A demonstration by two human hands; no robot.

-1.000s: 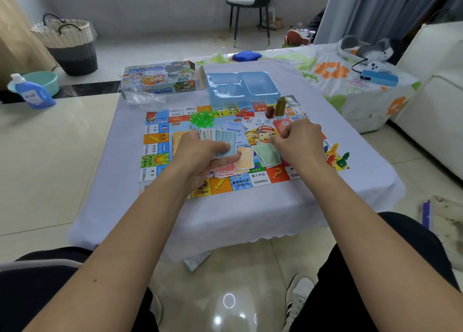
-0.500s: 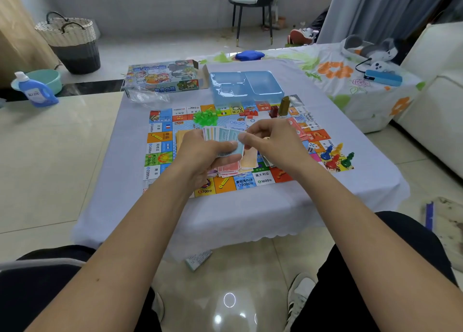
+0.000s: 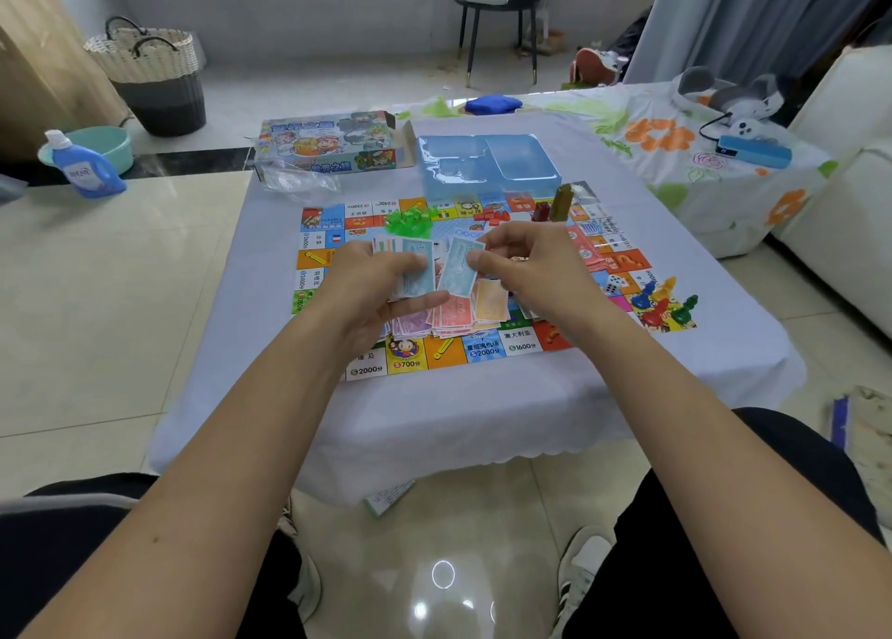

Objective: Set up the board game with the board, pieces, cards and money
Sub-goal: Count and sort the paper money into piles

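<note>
Our left hand (image 3: 371, 286) holds a fan of money (image 3: 410, 262). Our right hand (image 3: 526, 271), back from the board (image 3: 487, 344), now pinches one blue note (image 3: 458, 267) off it. Sorted piles (image 3: 449, 315) lie below, so sorting isn't finished. Pawns (image 3: 666, 300) wait farther right.

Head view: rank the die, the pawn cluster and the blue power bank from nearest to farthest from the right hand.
From the right hand:
1. die: on the board, just right of the hand.
2. pawn cluster: at the board's near right corner, farther right.
3. blue power bank: on the flowered cloth, far right and back.
</note>
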